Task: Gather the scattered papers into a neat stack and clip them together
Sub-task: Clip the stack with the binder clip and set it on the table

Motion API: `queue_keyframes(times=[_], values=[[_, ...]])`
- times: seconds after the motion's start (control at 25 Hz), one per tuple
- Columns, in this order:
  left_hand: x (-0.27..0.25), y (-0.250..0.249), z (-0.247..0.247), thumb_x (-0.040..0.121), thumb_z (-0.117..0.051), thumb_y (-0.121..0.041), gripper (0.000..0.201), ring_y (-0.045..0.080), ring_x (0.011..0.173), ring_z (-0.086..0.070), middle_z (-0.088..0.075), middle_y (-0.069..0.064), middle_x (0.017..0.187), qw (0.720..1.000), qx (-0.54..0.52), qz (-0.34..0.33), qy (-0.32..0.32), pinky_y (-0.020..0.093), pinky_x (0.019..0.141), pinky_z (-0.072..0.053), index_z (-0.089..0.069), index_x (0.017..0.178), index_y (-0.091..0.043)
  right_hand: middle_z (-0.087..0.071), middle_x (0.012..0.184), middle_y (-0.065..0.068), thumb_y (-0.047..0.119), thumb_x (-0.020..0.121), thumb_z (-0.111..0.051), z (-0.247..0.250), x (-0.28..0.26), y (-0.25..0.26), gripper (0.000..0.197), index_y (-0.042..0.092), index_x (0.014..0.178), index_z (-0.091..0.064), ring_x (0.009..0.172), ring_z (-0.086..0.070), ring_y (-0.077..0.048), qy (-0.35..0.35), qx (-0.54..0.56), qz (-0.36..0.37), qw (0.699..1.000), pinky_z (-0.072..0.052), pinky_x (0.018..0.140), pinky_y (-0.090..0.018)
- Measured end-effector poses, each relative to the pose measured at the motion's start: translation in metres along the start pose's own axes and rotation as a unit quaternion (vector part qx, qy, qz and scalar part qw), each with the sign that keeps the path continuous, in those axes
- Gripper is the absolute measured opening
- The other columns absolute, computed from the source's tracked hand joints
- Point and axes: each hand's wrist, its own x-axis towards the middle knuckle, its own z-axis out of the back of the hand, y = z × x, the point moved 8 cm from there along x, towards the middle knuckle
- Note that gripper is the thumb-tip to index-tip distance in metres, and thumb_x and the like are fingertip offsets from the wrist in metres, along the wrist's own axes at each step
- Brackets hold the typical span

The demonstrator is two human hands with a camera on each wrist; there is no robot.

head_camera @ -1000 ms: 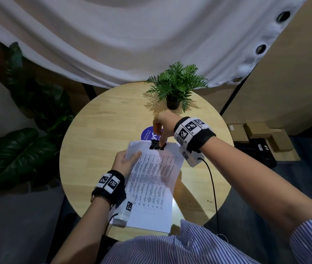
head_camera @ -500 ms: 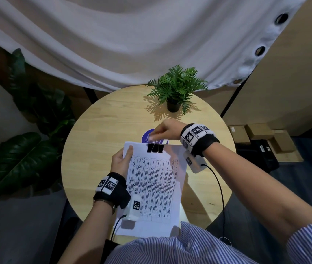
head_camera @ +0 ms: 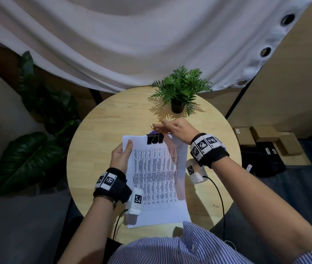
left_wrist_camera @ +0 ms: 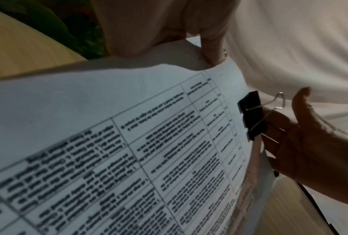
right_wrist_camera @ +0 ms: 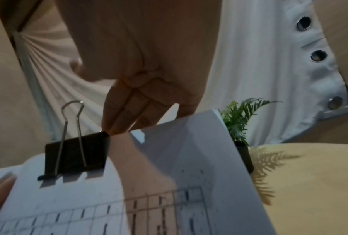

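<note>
Black binder clip [head_camera: 155, 139] on papers [head_camera: 157, 180] top edge; left hand [head_camera: 121, 155] grip pinches papers; right hand [head_camera: 176, 128] fingers straight, touching clip.

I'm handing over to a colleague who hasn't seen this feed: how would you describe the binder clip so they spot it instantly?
Start at the round wooden table and find the printed paper stack the left hand holds above it. On the stack's far edge, just before the right hand, sits the binder clip: the only black item on the white sheets, with silver wire handles.

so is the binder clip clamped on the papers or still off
Clamped on: the black binder clip grips the papers' top edge, one wire handle standing up.
</note>
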Motion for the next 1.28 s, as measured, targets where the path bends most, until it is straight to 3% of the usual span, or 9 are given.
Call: queue_keyframes(times=[0.28,0.48,0.56,0.64,0.72,0.92,1.04,1.2,1.28], values=[[-0.013,-0.03,-0.017,0.097,-0.046,-0.027,0.026,0.026,0.071,-0.065,-0.067,0.015,0.084,0.998,0.011,-0.035,0.049,0.038,0.07,-0.054,-0.068,0.09,-0.014,-0.067,0.105,0.002,0.043,0.058,-0.085,0.003,-0.023,0.02,0.069,0.019,0.12,-0.065,0.091,-0.061,-0.01,-0.031,-0.122,0.087,0.988,-0.051,0.085,-0.03],[-0.016,-0.034,-0.023,0.096,-0.048,-0.025,0.029,0.028,0.075,-0.062,-0.067,0.017,0.081,0.998,-0.007,-0.047,0.051,0.043,0.074,-0.051,-0.072,0.081,-0.018,-0.05,0.131,0.002,0.077,0.052,-0.063,-0.008,-0.025,0.023,0.086,0.026,0.121,-0.063,0.122,-0.046,-0.015,-0.034,-0.36,0.135,0.922,-0.038,0.092,-0.036],[-0.017,-0.036,-0.024,0.096,-0.048,-0.025,0.031,0.027,0.07,-0.062,-0.067,0.014,0.078,0.997,-0.002,-0.054,0.051,0.04,0.07,-0.052,-0.072,0.078,-0.02,-0.066,0.112,0.001,0.076,0.054,-0.064,-0.01,-0.024,0.023,0.07,0.024,0.102,-0.069,0.106,-0.058,-0.017,-0.026,-0.394,0.126,0.91,-0.042,0.085,-0.033],[-0.018,-0.037,-0.025,0.097,-0.048,-0.024,0.03,0.025,0.068,-0.062,-0.066,0.014,0.077,0.997,-0.002,-0.056,0.05,0.038,0.069,-0.052,-0.07,0.078,-0.017,-0.064,0.069,0.0,0.064,0.06,-0.074,-0.01,-0.024,0.024,0.042,0.026,0.072,-0.062,0.068,-0.057,-0.02,-0.027,-0.352,0.103,0.93,-0.037,0.058,-0.022],[-0.015,-0.036,-0.023,0.097,-0.048,-0.024,0.028,0.023,0.062,-0.065,-0.068,0.01,0.073,0.998,0.003,-0.05,0.039,0.034,0.062,-0.055,-0.068,0.08,-0.015,-0.056,0.058,0.004,0.055,0.062,-0.08,-0.013,-0.023,0.022,0.033,0.031,0.066,-0.057,0.057,-0.05,-0.017,-0.012,-0.312,0.078,0.947,-0.028,0.047,-0.022],[-0.017,0.013,-0.007,0.085,-0.067,-0.016,0.007,0.03,0.089,-0.07,-0.075,0.012,0.092,0.997,0.068,0.028,0.04,0.041,0.083,-0.056,-0.073,0.088,-0.015,-0.069,0.071,0.001,0.061,0.05,-0.079,0.011,-0.014,0.03,0.05,0.018,0.074,-0.07,0.067,-0.062,-0.022,-0.018,-0.197,0.059,0.978,-0.05,0.062,-0.036],[-0.021,0.045,0.005,0.086,-0.066,-0.019,0.009,0.029,0.103,-0.067,-0.074,0.005,0.1,0.993,0.093,0.061,0.026,0.038,0.092,-0.051,-0.071,0.094,-0.021,-0.051,0.054,0.004,0.072,0.037,-0.076,0.058,-0.01,0.022,0.061,0.018,0.053,-0.054,0.053,-0.043,-0.017,-0.102,-0.219,0.005,0.97,-0.034,0.051,-0.03],[-0.014,0.042,0.007,0.082,-0.069,-0.03,0.038,0.027,0.121,-0.057,-0.066,0.005,0.117,0.996,0.053,0.075,0.0,0.042,0.111,-0.038,-0.062,0.115,-0.014,-0.06,0.065,-0.009,0.047,0.051,-0.086,0.086,-0.026,-0.036,0.056,-0.002,0.067,-0.065,0.057,-0.055,-0.016,-0.117,-0.013,-0.108,0.987,-0.042,0.061,-0.026],[-0.011,0.039,-0.004,0.084,-0.067,-0.032,0.064,0.019,0.125,-0.047,-0.051,0.001,0.127,0.994,0.062,0.088,-0.011,0.039,0.111,-0.032,-0.044,0.137,-0.005,-0.065,0.066,-0.003,0.032,0.07,-0.079,0.058,-0.041,-0.074,0.028,0.007,0.071,-0.067,0.053,-0.062,-0.007,-0.085,0.13,-0.147,0.977,-0.053,0.061,-0.024]])
